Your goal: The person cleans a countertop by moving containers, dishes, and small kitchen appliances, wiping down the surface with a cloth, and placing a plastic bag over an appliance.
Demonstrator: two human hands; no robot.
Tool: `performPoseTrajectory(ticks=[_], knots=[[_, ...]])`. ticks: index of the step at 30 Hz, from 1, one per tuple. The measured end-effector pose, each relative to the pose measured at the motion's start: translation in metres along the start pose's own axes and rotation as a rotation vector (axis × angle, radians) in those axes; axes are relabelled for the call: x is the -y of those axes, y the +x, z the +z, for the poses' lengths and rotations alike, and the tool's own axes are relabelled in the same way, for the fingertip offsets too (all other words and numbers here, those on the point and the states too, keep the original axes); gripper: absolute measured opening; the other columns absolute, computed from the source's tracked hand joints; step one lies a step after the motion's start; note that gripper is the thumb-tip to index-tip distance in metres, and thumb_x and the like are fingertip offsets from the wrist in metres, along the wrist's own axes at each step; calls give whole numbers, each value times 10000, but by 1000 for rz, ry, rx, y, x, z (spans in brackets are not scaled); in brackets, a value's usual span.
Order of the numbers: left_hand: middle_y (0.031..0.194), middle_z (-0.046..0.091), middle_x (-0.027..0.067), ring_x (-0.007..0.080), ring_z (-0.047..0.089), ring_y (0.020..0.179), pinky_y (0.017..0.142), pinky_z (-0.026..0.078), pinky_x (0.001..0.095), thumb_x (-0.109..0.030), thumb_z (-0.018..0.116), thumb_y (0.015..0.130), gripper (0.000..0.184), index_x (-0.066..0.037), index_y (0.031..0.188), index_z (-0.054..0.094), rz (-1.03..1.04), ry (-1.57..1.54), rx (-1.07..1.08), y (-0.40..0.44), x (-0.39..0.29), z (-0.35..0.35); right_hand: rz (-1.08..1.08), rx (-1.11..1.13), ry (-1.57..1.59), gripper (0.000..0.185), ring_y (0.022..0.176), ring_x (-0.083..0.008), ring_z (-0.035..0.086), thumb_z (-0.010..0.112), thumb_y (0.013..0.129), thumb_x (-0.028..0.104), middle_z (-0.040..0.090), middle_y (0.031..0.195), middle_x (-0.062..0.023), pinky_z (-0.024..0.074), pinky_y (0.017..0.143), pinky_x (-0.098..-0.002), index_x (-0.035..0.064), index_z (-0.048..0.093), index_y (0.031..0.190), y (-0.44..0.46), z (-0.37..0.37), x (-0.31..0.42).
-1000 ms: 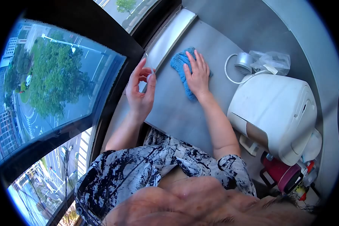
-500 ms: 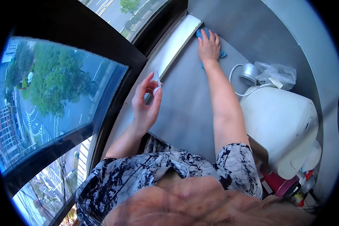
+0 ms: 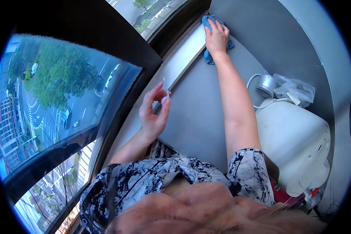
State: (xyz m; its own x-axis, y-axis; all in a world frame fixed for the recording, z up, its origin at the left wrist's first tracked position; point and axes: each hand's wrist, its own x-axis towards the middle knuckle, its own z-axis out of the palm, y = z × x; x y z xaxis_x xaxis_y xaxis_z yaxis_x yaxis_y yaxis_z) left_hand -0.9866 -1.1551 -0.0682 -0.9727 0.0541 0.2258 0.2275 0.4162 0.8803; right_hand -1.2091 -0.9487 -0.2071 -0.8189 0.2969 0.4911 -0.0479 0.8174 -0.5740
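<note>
Beneath the right hand (image 3: 217,39) lies a crumpled blue cloth (image 3: 209,58).

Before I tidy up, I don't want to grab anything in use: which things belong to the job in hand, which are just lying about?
In the job:
blue cloth, under the right hand
grey surface, beneath the cloth
small white item, in the left hand; use unclear

Apparently lying about:
silver can
plastic bag
white appliance
dark red item, partly hidden
</note>
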Motion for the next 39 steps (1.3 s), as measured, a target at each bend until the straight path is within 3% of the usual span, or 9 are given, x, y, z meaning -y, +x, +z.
performPoseTrajectory(ticks=[8,11,15,20,23,30,34,37,39], knots=[[1042,654,96,124,604,863,810,493,260,9,639,897,465,2,1348,526,-40,-21,-30,-3,-1,-1,-283,279,300,297,1008,-245,567,728,799,167,658,1213,-62,478,914,-368,119,720,1092,-134,-68,95],[1039,654,96,126,606,870,815,494,263,12,639,896,466,-1,1348,527,-17,-30,-1,3,-4,3,-90,204,500,250,1009,-286,563,671,880,157,667,1170,-70,465,919,-379,84,697,1118,-132,-85,92],[1056,647,103,131,602,934,848,484,270,-3,634,915,475,5,1371,499,-15,-20,47,-3,-9,0,282,-197,247,264,1118,-302,484,586,952,181,631,1184,-88,393,994,-434,116,651,1200,-64,-87,32],[1075,646,104,136,598,959,881,470,277,-22,628,932,477,6,1386,483,-29,-35,80,-8,-6,2,123,188,-304,294,1185,-296,458,565,943,241,508,1334,-44,377,984,-460,163,651,1214,-19,-23,-36],[1060,647,101,136,601,938,863,477,272,-19,631,925,466,2,1371,500,-15,-35,71,-10,-10,5,177,223,-296,288,1197,-291,452,562,937,242,481,1346,-21,373,984,-445,192,657,1204,-17,-19,-37],[1074,645,97,136,606,969,875,479,275,-43,628,942,470,-9,1389,488,4,-55,94,3,-5,12,-111,247,-95,292,1053,-267,529,584,882,142,556,1204,-64,449,870,-385,151,670,1161,-113,-69,37],[1040,648,80,124,589,876,808,484,265,-17,641,910,471,-20,1366,524,74,-54,80,20,-8,13,-326,528,217,369,1071,-260,536,604,779,109,564,1211,-77,457,874,-371,131,678,1140,-222,-119,108],[1038,659,85,120,587,879,808,482,264,-45,643,922,458,-21,1365,528,66,-90,75,23,-10,11,-269,566,443,361,1061,-277,542,609,799,89,566,1188,-91,456,895,-391,108,668,1155,-236,-132,105],[1038,658,87,119,587,881,808,483,264,-50,640,925,452,-20,1362,531,62,-130,65,20,-13,6,23,292,372,309,1037,-308,539,600,874,88,559,1152,-129,443,912,-412,68,648,1178,-196,-134,94]])
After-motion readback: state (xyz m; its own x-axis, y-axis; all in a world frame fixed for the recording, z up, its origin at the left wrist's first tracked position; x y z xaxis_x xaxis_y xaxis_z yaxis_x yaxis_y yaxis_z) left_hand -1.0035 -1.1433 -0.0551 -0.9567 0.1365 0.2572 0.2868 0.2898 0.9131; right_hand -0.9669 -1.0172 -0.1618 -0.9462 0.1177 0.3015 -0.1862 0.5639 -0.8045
